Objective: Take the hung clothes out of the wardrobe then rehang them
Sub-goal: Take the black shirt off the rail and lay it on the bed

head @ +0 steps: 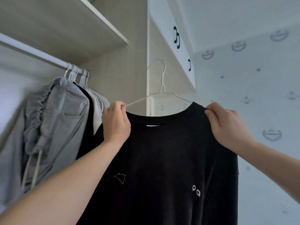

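Gripping the bare wire arm of a white wire hanger [162, 87], the left hand [116, 122] sits just left of the picture's middle, toward 9 o'clock, with its fingers curled round the wire where that meets the shoulder of a black shirt [162, 159]. A thin ring [110, 109] shows on one finger. The right hand [227, 125], out toward 3 o'clock, pinches the shirt's other shoulder right beside the collar, thumb and fingertips closed on the cloth. The shirt hangs between the two hands and fills the picture down to 6 o'clock, with small white designs on its front. The hanger's right arm runs in under the collar, while its left arm lies bare outside the cloth. Its hook stands free toward 12 o'clock, touching nothing, well apart from the rail [32, 51].

The rail crosses from 9 to 10 o'clock under a pale shelf [65, 21]. A tight bunch of white hangers [78, 75] hooks onto its right end. From them hang grey trousers [56, 119] with a gathered waistband and pale drawstrings, and darker and white clothes are packed just behind. At 1 o'clock a white wardrobe door [168, 21] carries black handles [177, 37]. Pale wallpaper [259, 95] with small blue emblems covers the wall from 2 to 4 o'clock
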Available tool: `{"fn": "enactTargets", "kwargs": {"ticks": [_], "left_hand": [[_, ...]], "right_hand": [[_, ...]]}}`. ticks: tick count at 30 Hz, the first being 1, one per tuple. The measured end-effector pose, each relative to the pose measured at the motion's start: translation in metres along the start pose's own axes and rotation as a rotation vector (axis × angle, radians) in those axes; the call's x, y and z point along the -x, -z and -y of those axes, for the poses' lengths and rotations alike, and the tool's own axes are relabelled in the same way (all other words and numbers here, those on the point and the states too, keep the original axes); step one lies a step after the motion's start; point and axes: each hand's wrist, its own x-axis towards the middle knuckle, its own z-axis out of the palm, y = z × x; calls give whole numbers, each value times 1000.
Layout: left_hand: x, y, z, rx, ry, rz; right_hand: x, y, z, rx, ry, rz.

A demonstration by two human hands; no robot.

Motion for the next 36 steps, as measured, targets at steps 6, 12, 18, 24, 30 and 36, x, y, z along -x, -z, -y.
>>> {"fn": "enactTargets", "kwargs": {"ticks": [6,12,18,24,30,36], "left_hand": [[58,-70,-129,295,-12,102],[126,-146,-239,571,33,372],[212,-238,-330,705,5,636],[299,-324,-416,930,-28,785],[370,-409,-482,1098,-100,899],[414,-498,-513,1137,-180,993]], "right_hand": [[53,112,-92,133,-129,20],[110,213,-181,341,-288,44],[181,279,-247,518,-444,81],[253,305,-305,662,-599,81],[308,294,-373,780,-744,104],[345,269,-432,822,-870,121]]}}
